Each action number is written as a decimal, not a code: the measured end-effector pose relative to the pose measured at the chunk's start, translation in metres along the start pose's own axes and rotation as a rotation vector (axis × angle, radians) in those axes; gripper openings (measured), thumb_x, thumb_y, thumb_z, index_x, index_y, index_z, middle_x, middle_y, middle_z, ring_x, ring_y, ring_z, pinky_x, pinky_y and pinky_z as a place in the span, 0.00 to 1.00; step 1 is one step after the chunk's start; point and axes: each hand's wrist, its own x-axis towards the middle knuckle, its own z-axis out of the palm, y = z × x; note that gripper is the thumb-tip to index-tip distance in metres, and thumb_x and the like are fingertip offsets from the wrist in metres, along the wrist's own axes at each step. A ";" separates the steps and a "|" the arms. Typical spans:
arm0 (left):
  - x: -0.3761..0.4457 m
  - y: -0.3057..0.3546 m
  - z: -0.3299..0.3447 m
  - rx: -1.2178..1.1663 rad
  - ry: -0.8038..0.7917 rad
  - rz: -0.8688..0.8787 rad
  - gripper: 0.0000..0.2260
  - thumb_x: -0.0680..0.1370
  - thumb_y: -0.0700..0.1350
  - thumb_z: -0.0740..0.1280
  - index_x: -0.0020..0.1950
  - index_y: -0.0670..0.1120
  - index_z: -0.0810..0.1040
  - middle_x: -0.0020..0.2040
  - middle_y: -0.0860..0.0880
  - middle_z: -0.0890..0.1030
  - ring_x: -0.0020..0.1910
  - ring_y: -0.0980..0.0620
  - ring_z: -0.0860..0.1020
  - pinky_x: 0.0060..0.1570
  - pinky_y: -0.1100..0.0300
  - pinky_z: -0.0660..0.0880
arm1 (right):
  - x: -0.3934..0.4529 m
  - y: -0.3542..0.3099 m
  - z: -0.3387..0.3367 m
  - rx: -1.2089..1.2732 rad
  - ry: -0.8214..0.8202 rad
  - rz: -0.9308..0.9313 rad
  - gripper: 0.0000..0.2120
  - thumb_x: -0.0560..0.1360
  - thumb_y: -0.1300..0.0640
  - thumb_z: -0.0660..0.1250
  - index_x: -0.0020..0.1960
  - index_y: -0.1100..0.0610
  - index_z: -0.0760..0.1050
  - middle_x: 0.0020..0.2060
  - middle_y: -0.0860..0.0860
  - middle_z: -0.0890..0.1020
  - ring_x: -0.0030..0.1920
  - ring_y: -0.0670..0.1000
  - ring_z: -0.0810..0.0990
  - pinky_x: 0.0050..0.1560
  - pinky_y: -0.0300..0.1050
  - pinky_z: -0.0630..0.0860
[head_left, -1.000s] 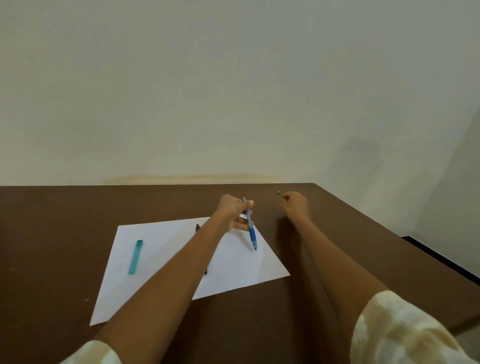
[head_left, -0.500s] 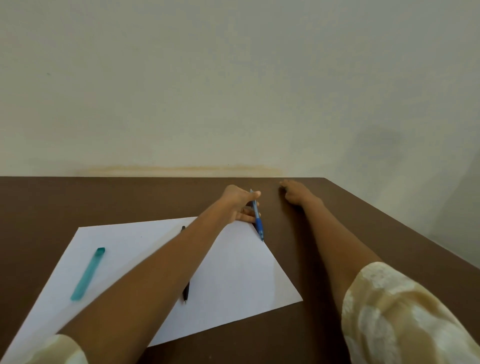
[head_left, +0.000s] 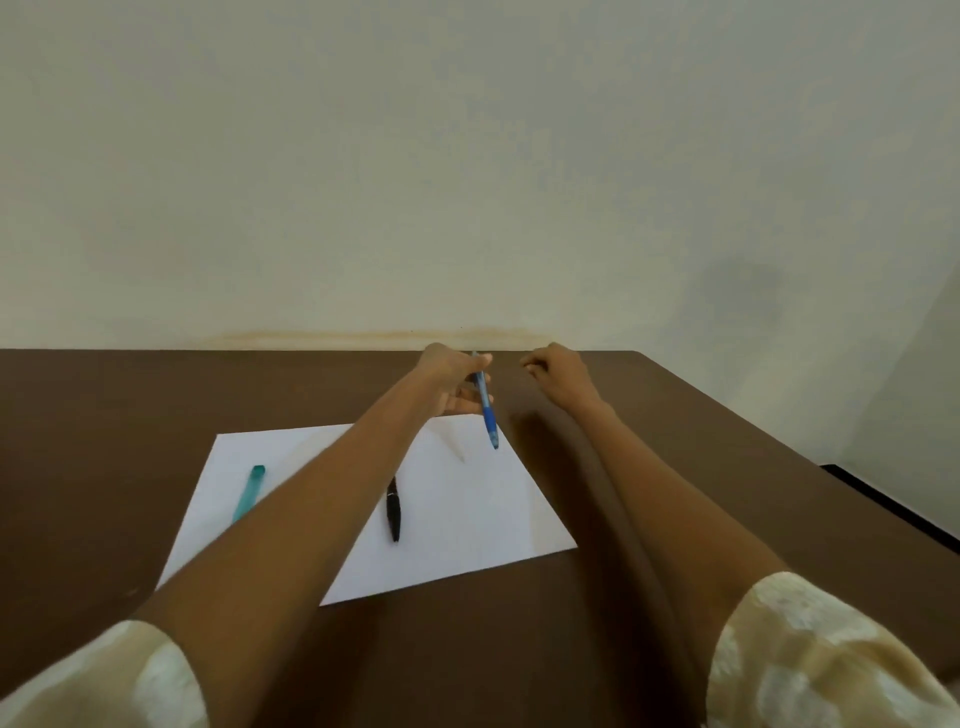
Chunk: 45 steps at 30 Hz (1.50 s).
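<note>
Here, the left hand (head_left: 451, 385) is stretched out over the far part of the dark brown wooden counter (head_left: 130, 415), its thumb and fingers pinched on the upper end of a slim blue plastic pen (head_left: 487, 413). The pen slants down and toward the person, with its lower end over the far right corner of a white rectangular sheet of paper (head_left: 467, 525). Its shadow falls on the sheet a little to the left of that end. The right hand (head_left: 558, 370) is just to the right of the pen and apart from it, over the bare counter beyond the sheet, its fingers curled in with nothing visible in them. On the paper lie a translucent teal plastic stick (head_left: 249, 491) near the left edge and a short black pen (head_left: 393, 512) near the middle, both partly hidden by the left forearm. Cream patterned sleeves (head_left: 810, 660) cover both upper arms.
</note>
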 end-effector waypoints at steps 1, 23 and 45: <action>-0.010 0.003 -0.005 0.006 0.012 0.000 0.08 0.77 0.41 0.67 0.51 0.37 0.76 0.40 0.43 0.78 0.35 0.46 0.80 0.35 0.53 0.79 | -0.008 -0.014 -0.001 0.039 -0.037 -0.005 0.12 0.78 0.64 0.61 0.57 0.61 0.80 0.55 0.58 0.80 0.56 0.55 0.78 0.55 0.39 0.69; -0.068 -0.018 -0.080 -0.019 0.125 -0.040 0.11 0.77 0.41 0.67 0.54 0.34 0.75 0.39 0.43 0.77 0.33 0.45 0.79 0.34 0.52 0.76 | -0.051 -0.130 0.012 -0.211 -0.533 -0.247 0.10 0.75 0.64 0.66 0.56 0.63 0.81 0.52 0.56 0.84 0.51 0.53 0.82 0.50 0.38 0.72; -0.093 0.005 -0.034 0.119 0.028 0.000 0.10 0.76 0.41 0.67 0.53 0.35 0.75 0.47 0.38 0.79 0.39 0.41 0.80 0.28 0.54 0.78 | -0.071 -0.129 -0.038 0.764 -0.379 0.200 0.13 0.76 0.59 0.67 0.54 0.69 0.79 0.45 0.63 0.84 0.36 0.50 0.84 0.42 0.39 0.83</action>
